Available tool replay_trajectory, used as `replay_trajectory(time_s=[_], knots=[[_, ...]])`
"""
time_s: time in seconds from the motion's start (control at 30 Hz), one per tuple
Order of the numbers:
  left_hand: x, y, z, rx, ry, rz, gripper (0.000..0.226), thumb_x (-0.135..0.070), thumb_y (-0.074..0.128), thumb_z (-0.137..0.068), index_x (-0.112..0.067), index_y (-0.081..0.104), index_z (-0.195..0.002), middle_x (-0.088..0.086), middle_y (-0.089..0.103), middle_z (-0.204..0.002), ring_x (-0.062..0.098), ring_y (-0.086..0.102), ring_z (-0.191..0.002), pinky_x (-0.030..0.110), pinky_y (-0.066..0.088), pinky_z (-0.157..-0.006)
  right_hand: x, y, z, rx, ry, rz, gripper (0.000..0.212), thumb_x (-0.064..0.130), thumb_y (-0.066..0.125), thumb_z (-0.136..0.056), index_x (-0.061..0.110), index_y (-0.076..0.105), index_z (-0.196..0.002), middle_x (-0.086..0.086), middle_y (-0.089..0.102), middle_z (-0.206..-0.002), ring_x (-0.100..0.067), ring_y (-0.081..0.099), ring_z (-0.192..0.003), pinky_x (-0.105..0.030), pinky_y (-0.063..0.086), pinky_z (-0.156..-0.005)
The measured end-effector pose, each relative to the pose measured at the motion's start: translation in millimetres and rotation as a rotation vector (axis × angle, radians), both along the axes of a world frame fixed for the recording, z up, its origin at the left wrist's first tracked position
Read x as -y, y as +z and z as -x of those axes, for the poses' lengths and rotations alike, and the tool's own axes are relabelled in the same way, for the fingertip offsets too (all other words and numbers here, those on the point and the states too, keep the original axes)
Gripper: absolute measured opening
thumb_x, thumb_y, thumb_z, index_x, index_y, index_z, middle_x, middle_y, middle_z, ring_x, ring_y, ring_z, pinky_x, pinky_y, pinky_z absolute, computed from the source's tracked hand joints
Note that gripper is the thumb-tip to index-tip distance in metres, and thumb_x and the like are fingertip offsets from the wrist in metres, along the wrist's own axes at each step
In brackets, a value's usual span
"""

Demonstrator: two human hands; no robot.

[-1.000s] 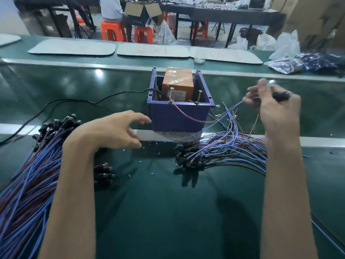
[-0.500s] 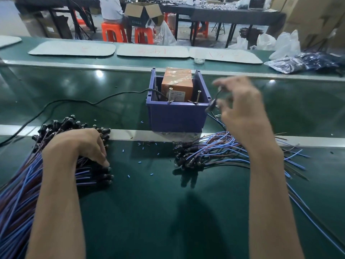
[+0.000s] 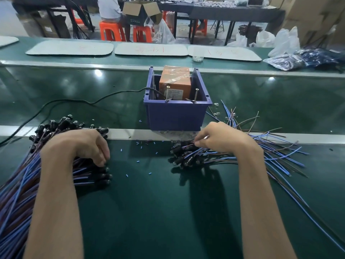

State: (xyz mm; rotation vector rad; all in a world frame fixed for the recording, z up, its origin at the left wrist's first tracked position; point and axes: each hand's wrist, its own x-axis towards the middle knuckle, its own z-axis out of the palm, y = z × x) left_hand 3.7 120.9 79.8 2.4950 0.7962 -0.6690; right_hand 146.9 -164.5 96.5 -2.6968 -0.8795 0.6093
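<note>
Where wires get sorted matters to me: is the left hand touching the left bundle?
Touching: head view shows the left hand resting on the left bundle.

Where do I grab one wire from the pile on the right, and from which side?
Pinch a black plug end from the left, I'd say. In the right pile the thick plugs bunch at its left edge, while the thin tails fan out tangled to the right.
</note>
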Motion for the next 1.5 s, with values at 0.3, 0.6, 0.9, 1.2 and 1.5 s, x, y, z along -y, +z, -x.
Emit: replay_trajectory(time_s=[0.3,0.6,0.9,1.2,1.5], knots=[[39,38,-10,0.632,-0.224,0.036,0.03,0.002,0.079,-0.073,-0.026,0.068,-0.071,-0.011,0.072,-0.069,0.003,0.068,-0.067,0.024,0.054,-0.074,-12,12,9,-0.041,0.108,-0.454,0.031,0.028,0.07,-0.086,0.02,0.068,-0.116,0.01,0.07,-0.1,0.001,0.061,-0.079,-0.007,0.04,-0.073],[142,76,-19,1.288,-0.432,0.222,0.023,-0.004,0.068,-0.078,-0.024,0.065,-0.088,-0.015,0.069,-0.085,-0.001,0.066,-0.081,0.01,0.048,-0.079,-33,19,43,-0.45,0.29,-0.81,0.007,0.014,0.063,-0.076,0.016,0.066,-0.083,0.006,0.071,-0.074,-0.007,0.064,-0.073,-0.021,0.053,-0.07],[129,62,-31,1.195,-0.327,0.023,0.076,-0.065,0.065,-0.065,-0.02,0.052,-0.125,-0.012,0.053,-0.104,0.003,0.053,-0.087,0.011,0.041,-0.077,-21,30,29,-0.285,0.048,-1.176,0.027,0.012,0.044,-0.101,-0.002,0.067,-0.099,-0.016,0.072,-0.095,-0.026,0.068,-0.088,-0.04,0.053,-0.087],[101,46,-36,0.942,-0.186,-0.027,0.016,-0.038,0.062,-0.089,-0.025,0.066,-0.081,-0.009,0.057,-0.054,0.011,0.055,-0.057,0.037,0.05,-0.066,-12,47,34,-0.306,0.028,-1.283,0.062,0.036,0.016,-0.105,0.009,0.07,-0.092,-0.008,0.075,-0.092,-0.016,0.068,-0.098,-0.033,0.051,-0.089],[100,42,-37,0.852,-0.165,-0.041,0.019,-0.043,0.059,-0.09,-0.029,0.061,-0.077,-0.01,0.062,-0.068,0.019,0.059,-0.071,0.041,0.052,-0.076,-10,52,32,-0.629,0.006,-1.543,0.068,0.041,0.019,-0.104,0.002,0.068,-0.077,-0.004,0.056,-0.054,-0.016,0.056,-0.056,-0.041,0.056,-0.074]])
